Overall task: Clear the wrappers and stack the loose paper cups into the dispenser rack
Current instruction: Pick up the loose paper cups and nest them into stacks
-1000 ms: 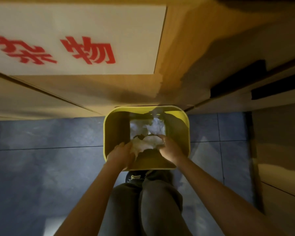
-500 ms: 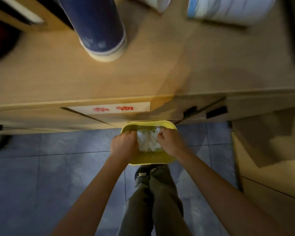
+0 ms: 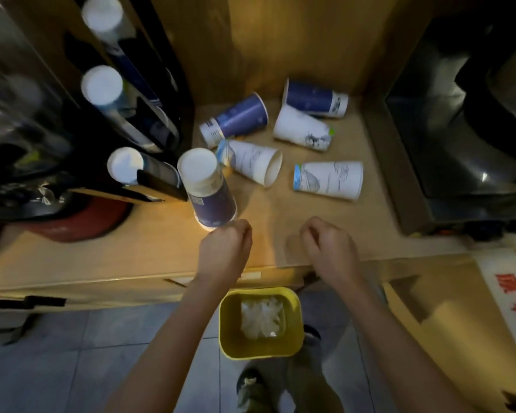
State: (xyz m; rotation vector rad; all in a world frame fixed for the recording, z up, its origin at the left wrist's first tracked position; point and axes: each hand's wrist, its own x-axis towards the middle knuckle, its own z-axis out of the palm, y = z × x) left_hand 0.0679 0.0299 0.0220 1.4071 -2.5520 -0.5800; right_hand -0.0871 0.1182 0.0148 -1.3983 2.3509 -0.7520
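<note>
Several loose paper cups lie on their sides on the wooden counter: a blue cup, another blue cup, a white cup, a white cup and a white cup. A blue cup stands upside down near the black dispenser rack, which holds cup stacks. My left hand hovers just in front of that cup, fingers curled, holding nothing. My right hand is likewise curled and holds nothing. Crumpled white wrappers lie in the yellow bin on the floor.
A dark metal appliance stands at the right of the counter. A red round object sits under the rack at the left. A white label with red characters is on the cabinet at the right. Grey tiles cover the floor.
My hands have let go of the wrappers, which now lie in the yellow bin, and have risen to the counter. The view has lifted from the bin to the cups and the rack.
</note>
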